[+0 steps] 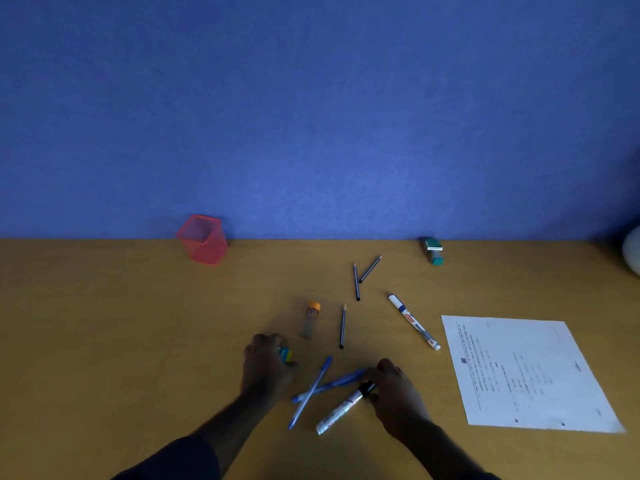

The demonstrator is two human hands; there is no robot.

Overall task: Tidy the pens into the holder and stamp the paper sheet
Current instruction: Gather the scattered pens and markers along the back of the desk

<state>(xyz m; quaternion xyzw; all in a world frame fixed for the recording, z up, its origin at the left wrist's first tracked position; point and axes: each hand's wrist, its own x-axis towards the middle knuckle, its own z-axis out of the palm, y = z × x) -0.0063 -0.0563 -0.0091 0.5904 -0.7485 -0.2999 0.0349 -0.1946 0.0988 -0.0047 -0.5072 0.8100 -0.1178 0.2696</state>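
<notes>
Hands worked nearest the wooden table's [104,341] front edge. Right hand [394,393] lay curled, fingertips pinching the black cap of a white cylindrical marker [341,410], beside two crossed slim blue plastic pens [311,393]. Left hand [265,365] was closed round a small teal-and-yellow object [286,355]. Further in lay a clear lead tube with orange cap [310,320], three thin dark pencils [342,327], a blue-and-white marker [414,322], and a flat printed paper sheet [526,372] toward the right edge. At the back edge stood a red mesh holder [202,240] and a green stamp [433,250].
</notes>
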